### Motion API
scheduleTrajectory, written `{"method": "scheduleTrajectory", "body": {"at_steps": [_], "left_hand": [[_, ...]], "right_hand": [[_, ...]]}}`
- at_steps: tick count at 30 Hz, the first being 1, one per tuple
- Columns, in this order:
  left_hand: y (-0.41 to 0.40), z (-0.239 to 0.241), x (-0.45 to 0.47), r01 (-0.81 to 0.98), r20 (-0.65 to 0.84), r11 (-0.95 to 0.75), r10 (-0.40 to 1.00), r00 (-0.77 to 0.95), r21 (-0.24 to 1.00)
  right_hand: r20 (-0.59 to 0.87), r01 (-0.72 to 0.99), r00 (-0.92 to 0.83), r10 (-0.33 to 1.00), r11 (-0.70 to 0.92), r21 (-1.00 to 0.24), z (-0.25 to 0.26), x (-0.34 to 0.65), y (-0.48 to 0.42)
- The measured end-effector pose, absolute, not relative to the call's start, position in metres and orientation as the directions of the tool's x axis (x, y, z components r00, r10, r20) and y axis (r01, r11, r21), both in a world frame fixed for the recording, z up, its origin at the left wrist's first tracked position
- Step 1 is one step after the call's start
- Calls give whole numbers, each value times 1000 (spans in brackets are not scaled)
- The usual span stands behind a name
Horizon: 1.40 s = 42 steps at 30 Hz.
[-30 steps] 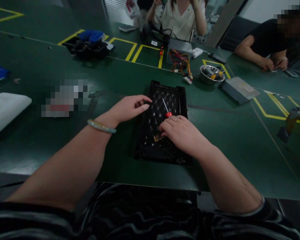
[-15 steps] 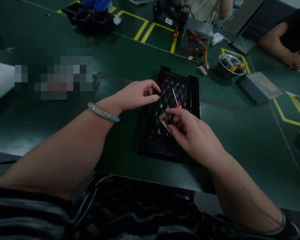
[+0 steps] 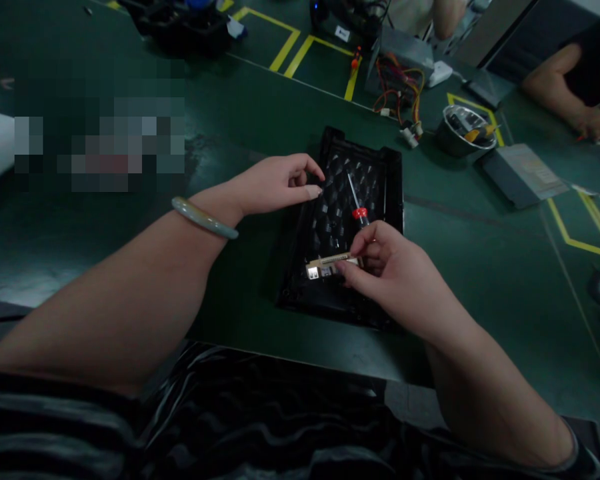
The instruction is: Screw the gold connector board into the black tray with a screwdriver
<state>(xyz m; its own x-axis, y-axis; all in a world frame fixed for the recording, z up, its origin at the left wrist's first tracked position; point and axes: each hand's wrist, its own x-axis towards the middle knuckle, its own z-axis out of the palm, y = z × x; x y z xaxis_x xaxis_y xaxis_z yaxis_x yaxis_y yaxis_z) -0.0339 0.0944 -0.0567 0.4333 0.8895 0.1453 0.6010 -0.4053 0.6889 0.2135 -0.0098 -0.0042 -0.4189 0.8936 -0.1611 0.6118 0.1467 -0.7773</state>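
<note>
Between the thumb and fingers of my right hand (image 3: 387,267) is a small circuit board (image 3: 325,266) with metal ports along its edge. It is held low over the near part of a black plastic panel (image 3: 325,227), which has a raised diamond pattern and a rim. A screwdriver (image 3: 359,213) with a red-collared handle lies on the panel, its shaft pointing away from me; my right hand covers part of the handle. At the panel's left edge hovers my left hand (image 3: 285,181), fingers loosely curled, thumb and index apart, with nothing between them.
Beyond the panel sits a metal power supply (image 3: 405,57) with coloured cables. To the right are a metal bowl (image 3: 465,133) of tools and a grey metal box (image 3: 523,175). A black bin (image 3: 180,27) stands at the far left. Another person's arm (image 3: 555,87) rests at the far right.
My right hand has turned the circuit board so its ported edge shows, and brought it slightly nearer me. More of the screwdriver is uncovered. My left hand has barely moved.
</note>
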Motion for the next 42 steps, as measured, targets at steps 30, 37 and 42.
{"method": "scheduleTrajectory", "body": {"at_steps": [30, 37, 42], "left_hand": [[95, -57, -35, 604, 157, -417, 887, 435, 679], [95, -56, -35, 611, 140, -402, 892, 431, 682], [95, -57, -35, 607, 144, -396, 896, 421, 689]], "right_hand": [[-40, 687, -726, 687, 726, -6, -6, 211, -7], [80, 697, -714, 696, 717, -19, 5, 211, -16], [46, 691, -701, 712, 694, -202, 19, 214, -27]]}}
